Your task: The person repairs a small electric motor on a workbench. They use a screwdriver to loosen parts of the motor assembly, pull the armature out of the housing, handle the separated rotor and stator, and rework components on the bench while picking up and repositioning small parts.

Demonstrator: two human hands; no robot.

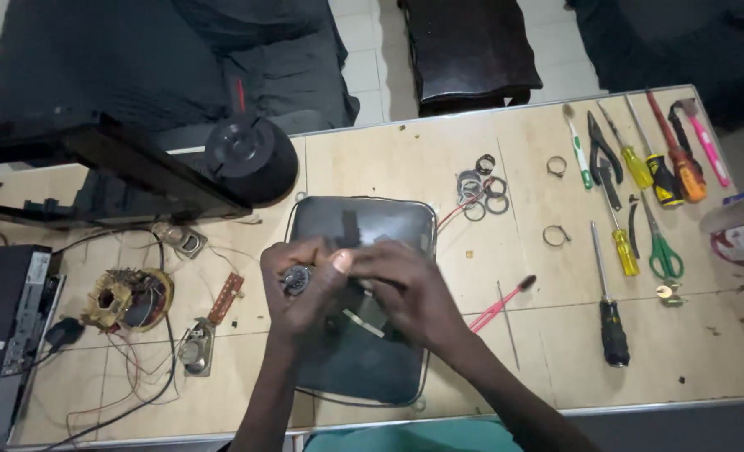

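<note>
Holding a small round metal part (297, 279) over the dark pad (359, 368) at bench (523, 351) centre, the left hand (301, 289) pinches its rim while the right hand (405, 289) closes fingertips at its 3 o'clock side. It looks light, rigid and easily fumbled; the rim seems the safest hold.

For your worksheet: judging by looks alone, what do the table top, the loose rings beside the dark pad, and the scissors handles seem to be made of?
Table top: pale wood-look board, matt and stained, with a metal-looking edge strip; probably laminate or plywood.
Rings: grey and shiny, likely metal; some darker ones could be rubber.
Scissors handles: glossy green, most likely plastic; the blades look like bare steel.
</note>
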